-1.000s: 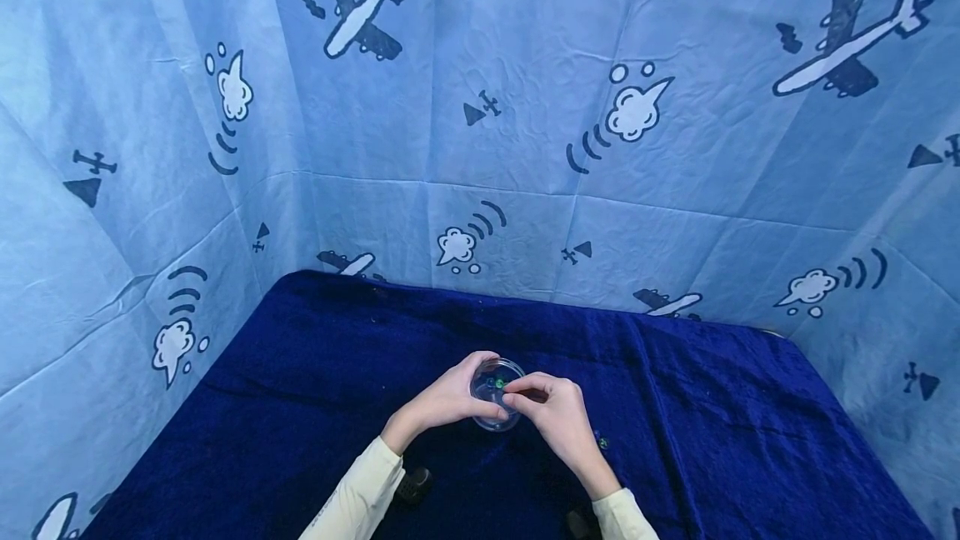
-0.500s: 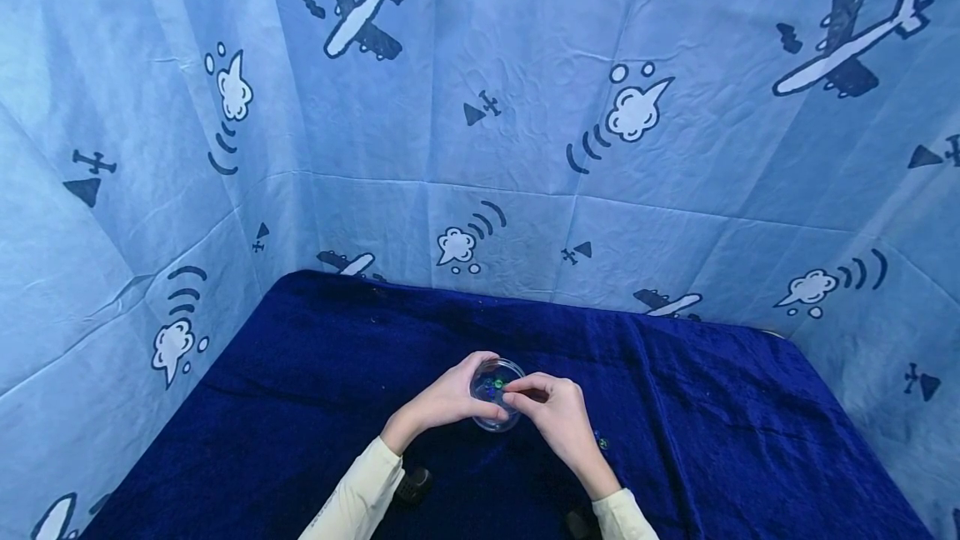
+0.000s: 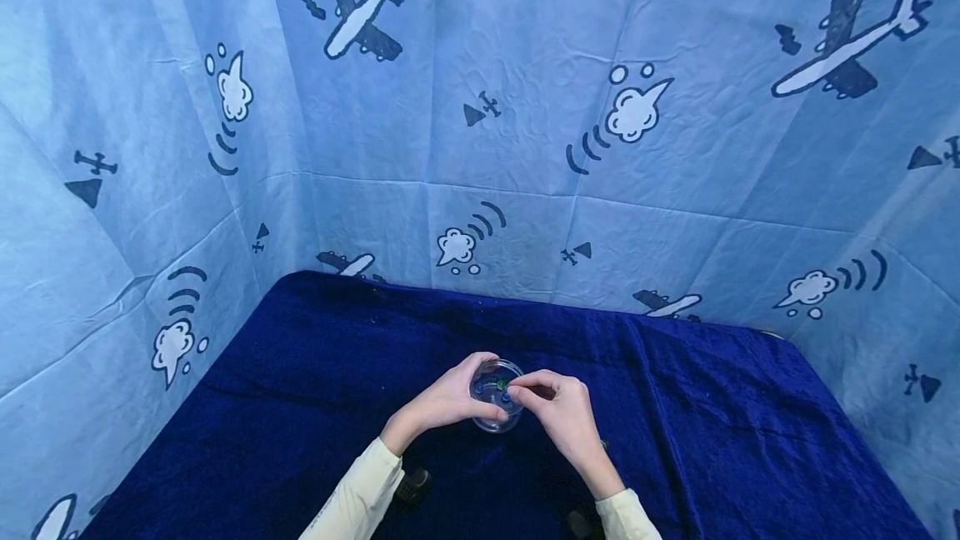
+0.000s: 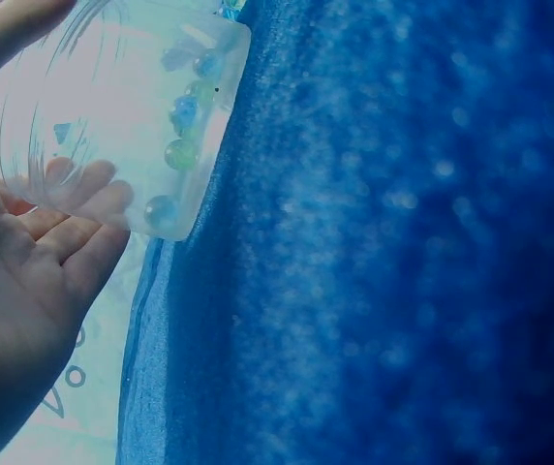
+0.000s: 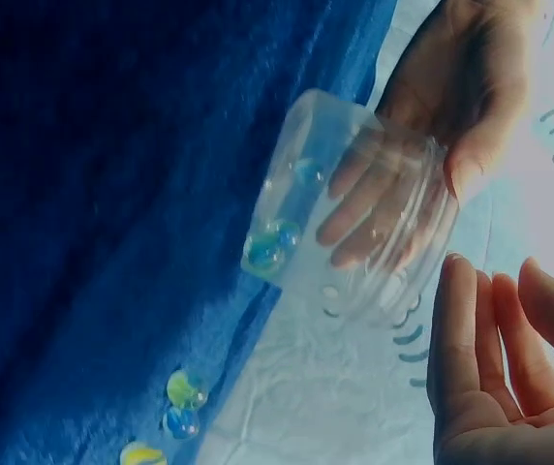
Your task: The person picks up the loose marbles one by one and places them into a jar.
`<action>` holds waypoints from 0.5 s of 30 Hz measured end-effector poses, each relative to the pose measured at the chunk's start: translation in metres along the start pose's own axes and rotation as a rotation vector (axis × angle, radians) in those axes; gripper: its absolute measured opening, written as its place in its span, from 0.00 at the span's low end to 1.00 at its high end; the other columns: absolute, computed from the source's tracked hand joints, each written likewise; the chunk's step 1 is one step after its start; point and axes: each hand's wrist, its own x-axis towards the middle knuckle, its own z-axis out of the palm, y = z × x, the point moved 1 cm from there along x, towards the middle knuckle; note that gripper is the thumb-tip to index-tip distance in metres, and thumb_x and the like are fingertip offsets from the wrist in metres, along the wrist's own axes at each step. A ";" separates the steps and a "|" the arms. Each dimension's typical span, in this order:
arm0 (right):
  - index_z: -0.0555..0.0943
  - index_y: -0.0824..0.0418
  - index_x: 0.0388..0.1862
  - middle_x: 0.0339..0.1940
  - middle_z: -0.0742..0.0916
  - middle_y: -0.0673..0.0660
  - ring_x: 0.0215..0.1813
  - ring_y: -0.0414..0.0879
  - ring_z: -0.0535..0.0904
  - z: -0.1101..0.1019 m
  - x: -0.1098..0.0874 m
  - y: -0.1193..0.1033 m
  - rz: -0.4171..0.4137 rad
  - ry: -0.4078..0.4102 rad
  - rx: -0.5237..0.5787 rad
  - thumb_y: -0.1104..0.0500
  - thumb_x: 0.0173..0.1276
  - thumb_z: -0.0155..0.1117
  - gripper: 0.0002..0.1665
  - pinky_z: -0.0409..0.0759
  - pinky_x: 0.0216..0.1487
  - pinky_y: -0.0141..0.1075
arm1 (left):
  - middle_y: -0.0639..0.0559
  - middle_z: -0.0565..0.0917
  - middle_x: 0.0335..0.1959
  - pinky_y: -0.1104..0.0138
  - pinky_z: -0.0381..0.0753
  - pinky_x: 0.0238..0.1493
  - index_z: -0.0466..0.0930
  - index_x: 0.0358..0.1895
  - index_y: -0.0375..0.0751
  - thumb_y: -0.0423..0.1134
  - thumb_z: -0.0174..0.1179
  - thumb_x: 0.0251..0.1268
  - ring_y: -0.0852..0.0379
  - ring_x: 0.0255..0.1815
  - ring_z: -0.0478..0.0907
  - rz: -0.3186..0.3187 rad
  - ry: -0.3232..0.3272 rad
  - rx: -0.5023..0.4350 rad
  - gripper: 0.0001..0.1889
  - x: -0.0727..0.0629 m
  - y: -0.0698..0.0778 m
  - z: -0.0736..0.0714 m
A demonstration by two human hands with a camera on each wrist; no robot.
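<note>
My left hand (image 3: 450,394) grips a clear plastic jar (image 4: 112,87) round its side, thumb on the near side and fingers on the far side. Several blue and green glass marbles (image 4: 182,153) lie at the bottom of the jar. At the jar's mouth is my right hand (image 3: 558,415); the right wrist view shows its thumb and fingers (image 5: 456,320) bent and a little apart, with nothing between them. Beside the jar on the cloth lie a green marble (image 5: 187,388), a blue marble (image 5: 181,422) and a yellow marble (image 5: 143,453).
Dark blue velvety cloth (image 3: 337,373) covers the table. Light blue curtains (image 3: 525,148) printed with planes and clouds hang behind it and at the sides. A small dark object (image 3: 415,486) shows beside the left sleeve, and another (image 3: 577,523) near the right sleeve.
Another blue marble has shown up in the jar, and the marbles inside have shifted. My right hand has drawn slightly to the right at the jar's mouth. My left hand stays in place.
</note>
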 end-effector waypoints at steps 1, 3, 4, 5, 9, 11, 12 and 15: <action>0.91 0.61 0.35 0.32 0.90 0.51 0.33 0.38 0.85 -0.002 0.000 0.000 0.010 0.004 0.010 0.63 0.64 0.77 0.02 0.81 0.38 0.30 | 0.43 0.76 0.67 0.52 0.72 0.69 0.65 0.75 0.39 0.48 0.75 0.57 0.48 0.65 0.75 0.000 -0.001 -0.003 0.44 0.000 0.000 0.000; 0.91 0.63 0.36 0.31 0.90 0.53 0.34 0.40 0.86 -0.005 0.001 0.000 0.031 0.009 0.042 0.64 0.66 0.75 0.02 0.82 0.40 0.30 | 0.43 0.76 0.68 0.51 0.71 0.70 0.65 0.75 0.39 0.48 0.75 0.57 0.48 0.67 0.74 0.001 -0.004 -0.014 0.44 -0.001 0.000 0.000; 0.90 0.64 0.37 0.32 0.90 0.53 0.35 0.41 0.87 -0.006 0.001 -0.001 0.038 0.013 0.059 0.63 0.67 0.75 0.03 0.83 0.41 0.30 | 0.43 0.76 0.68 0.51 0.71 0.70 0.65 0.74 0.39 0.48 0.75 0.56 0.48 0.67 0.74 0.001 -0.005 -0.019 0.44 -0.001 0.000 0.000; 0.90 0.65 0.37 0.33 0.91 0.55 0.35 0.42 0.88 -0.007 0.002 -0.001 0.045 0.017 0.079 0.64 0.67 0.74 0.04 0.84 0.41 0.30 | 0.43 0.75 0.68 0.51 0.70 0.70 0.65 0.74 0.39 0.48 0.75 0.56 0.48 0.68 0.74 0.002 -0.006 -0.022 0.44 -0.001 0.000 0.000; 0.89 0.70 0.41 0.37 0.91 0.60 0.38 0.48 0.90 -0.014 0.004 -0.001 0.062 0.034 0.136 0.64 0.70 0.72 0.07 0.86 0.42 0.32 | 0.43 0.76 0.68 0.51 0.70 0.71 0.65 0.74 0.39 0.49 0.76 0.55 0.48 0.69 0.73 0.005 0.000 -0.019 0.45 -0.001 0.000 0.001; 0.88 0.70 0.42 0.39 0.91 0.62 0.38 0.49 0.90 -0.019 0.005 0.001 0.070 0.047 0.130 0.64 0.70 0.71 0.08 0.86 0.41 0.33 | 0.44 0.76 0.69 0.52 0.69 0.72 0.66 0.74 0.39 0.50 0.76 0.55 0.48 0.69 0.73 0.003 0.004 -0.012 0.45 0.000 0.000 0.001; 0.88 0.70 0.42 0.39 0.91 0.62 0.38 0.49 0.90 -0.022 0.006 0.002 0.071 0.053 0.120 0.64 0.71 0.71 0.08 0.87 0.41 0.33 | 0.44 0.75 0.69 0.52 0.69 0.72 0.66 0.74 0.39 0.50 0.76 0.55 0.48 0.70 0.73 0.002 0.005 -0.010 0.45 0.000 0.000 0.001; 0.89 0.69 0.41 0.38 0.91 0.62 0.38 0.51 0.90 -0.030 0.009 0.007 0.088 0.072 0.078 0.65 0.70 0.71 0.06 0.87 0.41 0.34 | 0.44 0.75 0.69 0.52 0.69 0.72 0.66 0.74 0.39 0.50 0.76 0.54 0.48 0.71 0.72 0.001 0.005 -0.009 0.45 0.000 0.000 0.001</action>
